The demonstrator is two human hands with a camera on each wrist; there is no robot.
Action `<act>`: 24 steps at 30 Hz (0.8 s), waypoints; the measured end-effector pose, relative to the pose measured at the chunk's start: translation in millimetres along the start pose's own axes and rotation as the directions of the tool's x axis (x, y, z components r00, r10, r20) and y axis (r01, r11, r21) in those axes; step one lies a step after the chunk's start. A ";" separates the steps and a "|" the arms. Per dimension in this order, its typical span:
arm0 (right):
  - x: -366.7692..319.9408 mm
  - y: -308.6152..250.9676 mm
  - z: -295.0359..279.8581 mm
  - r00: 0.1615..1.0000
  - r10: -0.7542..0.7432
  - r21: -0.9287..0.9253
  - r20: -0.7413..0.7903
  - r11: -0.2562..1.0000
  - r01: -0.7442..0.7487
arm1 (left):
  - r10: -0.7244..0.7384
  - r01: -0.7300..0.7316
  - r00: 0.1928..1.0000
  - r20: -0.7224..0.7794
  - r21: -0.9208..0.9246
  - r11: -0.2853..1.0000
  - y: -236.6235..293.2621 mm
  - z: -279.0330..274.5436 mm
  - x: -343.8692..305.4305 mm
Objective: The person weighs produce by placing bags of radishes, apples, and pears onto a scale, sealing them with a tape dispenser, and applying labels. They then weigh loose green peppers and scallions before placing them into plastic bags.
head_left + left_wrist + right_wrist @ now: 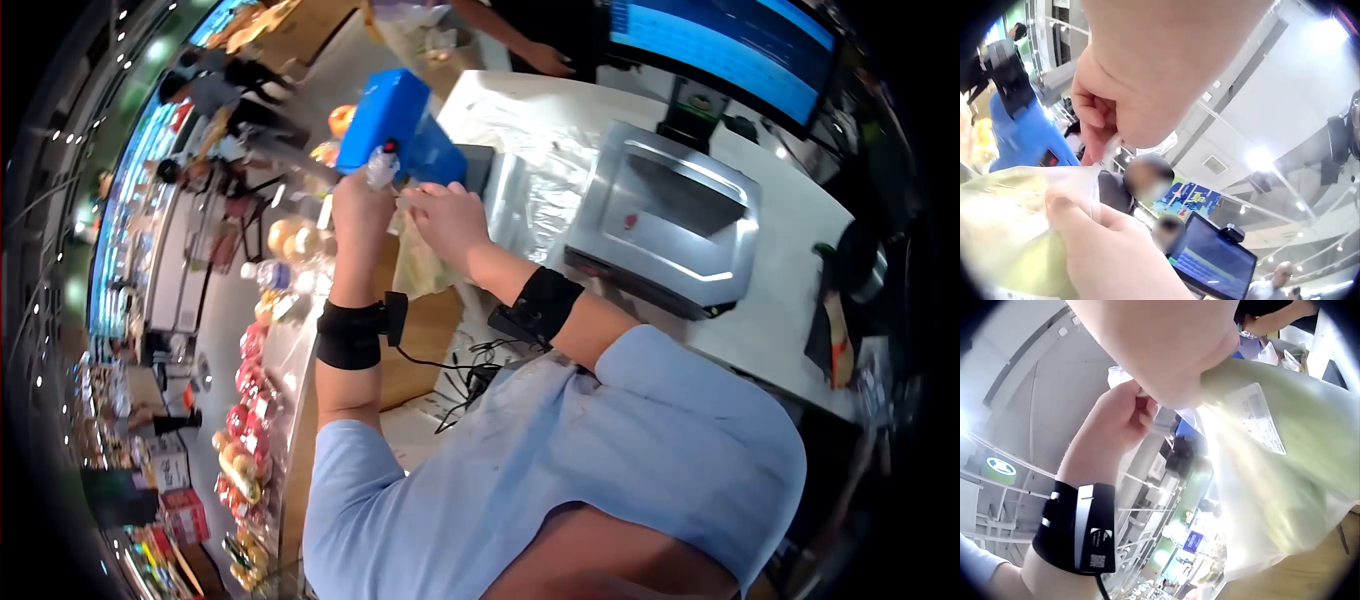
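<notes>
A translucent plastic bag (1260, 481) of pale green produce hangs from the two hands, with a white printed label (1257, 415) on its side. My left hand (362, 212) pinches the gathered top of the bag, its fingers curled. Just below that, my right hand (447, 222) grips the bag, the thumb lying over the plastic in the left wrist view. A clear crumpled plastic end (382, 166) sticks up past the left hand. Right beyond the hands stands a blue box-like thing (385, 110).
A metal-topped scale (690, 225) sits on the white counter (790, 290), with a monitor (720, 50) behind it. Wrapped fruit (245, 400) lines the left side. Black cables (480, 375) lie below the arms. Another person's hand (545, 58) shows across the counter.
</notes>
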State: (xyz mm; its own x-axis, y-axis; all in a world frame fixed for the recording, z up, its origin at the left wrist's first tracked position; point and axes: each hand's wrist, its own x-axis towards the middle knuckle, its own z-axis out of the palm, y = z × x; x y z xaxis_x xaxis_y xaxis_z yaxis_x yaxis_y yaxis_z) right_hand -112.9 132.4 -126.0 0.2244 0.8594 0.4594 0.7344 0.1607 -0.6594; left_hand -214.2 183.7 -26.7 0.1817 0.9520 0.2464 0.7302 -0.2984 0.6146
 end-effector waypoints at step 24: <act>-135.9 192.9 -194.6 0.978 0.116 -0.383 -0.171 0.907 -0.175 | 0.326 -0.136 0.919 0.221 -0.599 0.789 124.6 239.6 200.2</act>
State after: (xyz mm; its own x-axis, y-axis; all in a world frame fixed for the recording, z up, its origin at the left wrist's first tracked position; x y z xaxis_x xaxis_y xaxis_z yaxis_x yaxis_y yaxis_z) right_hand 122.9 -47.9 -199.9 0.4145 0.7767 0.4742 0.8723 -0.1906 -0.4503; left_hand 71.0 353.4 -80.3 0.5509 0.7927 0.2610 0.1574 -0.4058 0.9003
